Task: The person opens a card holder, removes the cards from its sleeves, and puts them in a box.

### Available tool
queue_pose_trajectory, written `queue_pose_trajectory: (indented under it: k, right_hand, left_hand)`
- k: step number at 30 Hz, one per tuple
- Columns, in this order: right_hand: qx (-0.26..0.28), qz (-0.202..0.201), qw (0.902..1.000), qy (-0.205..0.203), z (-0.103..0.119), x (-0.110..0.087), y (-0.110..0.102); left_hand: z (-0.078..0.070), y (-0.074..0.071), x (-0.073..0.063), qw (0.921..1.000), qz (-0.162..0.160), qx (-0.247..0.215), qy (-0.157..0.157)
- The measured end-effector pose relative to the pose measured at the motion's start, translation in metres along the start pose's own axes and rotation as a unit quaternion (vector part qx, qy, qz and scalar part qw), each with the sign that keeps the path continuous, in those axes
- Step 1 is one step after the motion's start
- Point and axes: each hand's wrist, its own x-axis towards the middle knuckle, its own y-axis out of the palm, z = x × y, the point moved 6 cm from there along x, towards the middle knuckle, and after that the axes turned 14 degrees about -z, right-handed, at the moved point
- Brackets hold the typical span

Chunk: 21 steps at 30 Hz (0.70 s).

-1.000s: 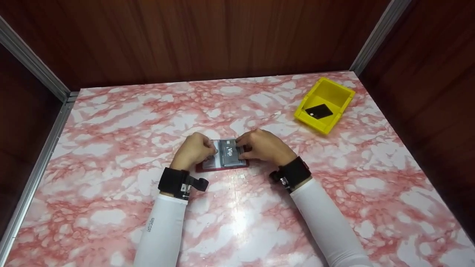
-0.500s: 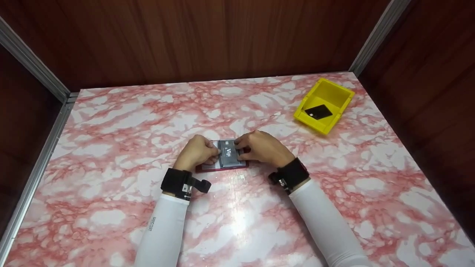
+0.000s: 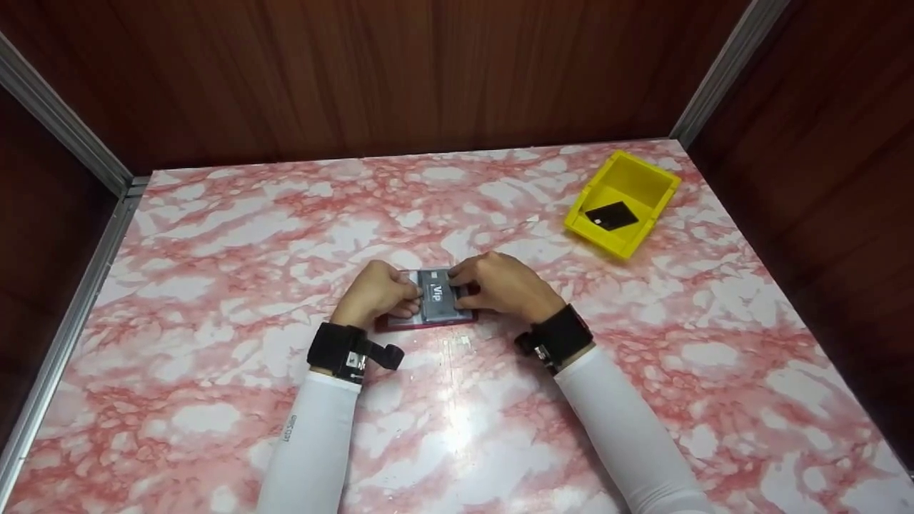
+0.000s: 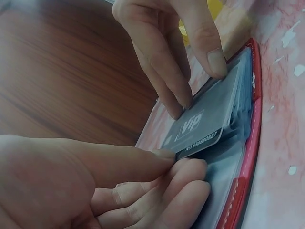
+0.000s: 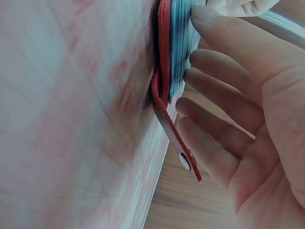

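We see a close-fitting white fabric sleeve (image 3: pixel 310 446) with small dark lettering (image 3: pixel 289 430) at lower left of the frame, another white fabric sleeve (image 3: pixel 628 432) at lower right. Each wrist wears a wide black band (image 3: pixel 330 346) with a protruding black tab (image 3: pixel 388 355) and small silvery fitting (image 3: pixel 355 361); left hand (image 3: pixel 378 289) and right hand (image 3: pixel 508 283) are bare.

wallet (image 3: pixel 427 326) on table (image 3: pixel 214 285) | bin (image 3: pixel 598 241) behind, right | card (image 3: pixel 612 215) in bin

Room on near side of red card holder (image 4: pixel 256 86) — left hand (image 3: pixel 378 289), right hand (image 3: pixel 505 284) block ends. Yellow bin (image 3: pixel 637 175) stands farther back.
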Motion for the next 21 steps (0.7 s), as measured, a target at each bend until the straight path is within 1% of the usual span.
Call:
queue_pose_trajectory:
  k: [4, 11, 21]
  right_hand:
    - [-0.004, 0.005, 1.0000, -0.001, 0.0001, -0.0002, 0.0009]
    - [-0.012, 0.018, 0.9998, 0.000, 0.0004, 0.0002, 0.0010]
    - [-0.004, 0.010, 0.9999, 0.004, 0.0026, 0.0007, 0.0020]
  left_hand:
    - [0.0022, 0.0004, 0.0000, 1.0000, 0.003, -0.006, -0.003]
    - [0.0018, -0.0006, -0.0007, 0.9999, 0.000, -0.004, 0.013]
    - [0.0031, -0.0021, 0.0015, 0.9999, -0.005, -0.010, 0.006]
